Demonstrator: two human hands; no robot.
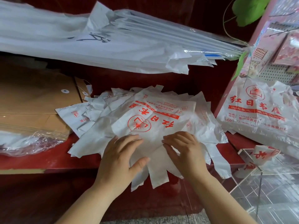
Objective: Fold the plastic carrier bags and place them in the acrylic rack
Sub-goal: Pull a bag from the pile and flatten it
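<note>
A pile of white plastic carrier bags [145, 117] with red print lies on the red shelf [48, 160], their handles hanging over the front edge. My left hand [120, 160] rests on the top bag's near edge with its fingers spread and its thumb under a fold. My right hand [184, 152] lies beside it, fingertips pinching the same edge. The clear acrylic rack [265, 180] stands at the lower right with one folded bag [265, 153] in its top.
Brown envelopes [35, 102] and a clear plastic wrap [32, 141] lie at the left. A thick stack of white sheets [97, 44] hangs above the shelf. More printed bags [258, 110] lean at the right under a pink display rack [281, 50].
</note>
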